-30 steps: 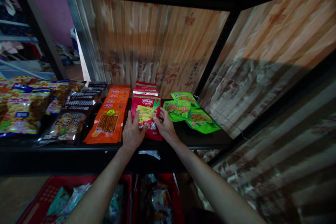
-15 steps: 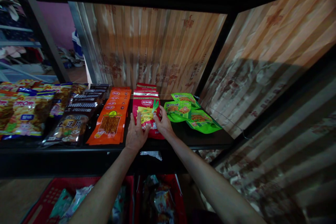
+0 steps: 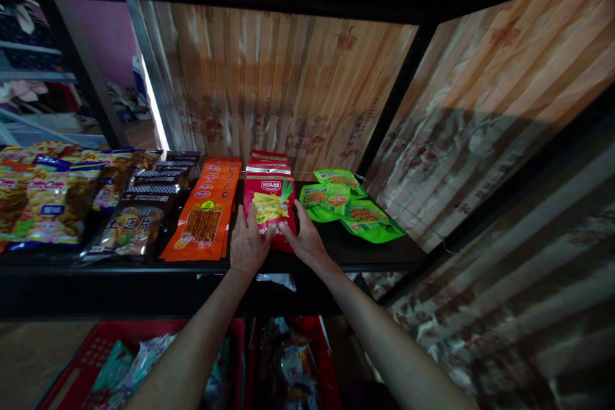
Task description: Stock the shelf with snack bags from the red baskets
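A red snack bag (image 3: 270,195), printed with yellow sticks and a green stalk, lies at the front of a row of red bags on the black shelf (image 3: 358,256). My left hand (image 3: 248,246) grips its left edge, thumb over the lower front. On the opposite edge is my right hand (image 3: 307,237), its fingers along the side and its thumb on the front. The two thumbs almost meet near the bag's bottom. To the left lie overlapping orange snack bags (image 3: 204,218); green snack bags (image 3: 327,198) lie to the right.
Dark brown snack bags (image 3: 134,221) and yellow-and-blue snack bags (image 3: 52,205) fill the shelf's left part. Below stand two red baskets (image 3: 245,359) holding packets. A thin wire (image 3: 408,211) runs along the shelf's right side, and a patterned curtain (image 3: 288,83) hangs behind.
My right hand has shifted slightly down, and its thumb lies closer to my left thumb. The red bag's lower right part has moved slightly left, so the bag sits straighter.
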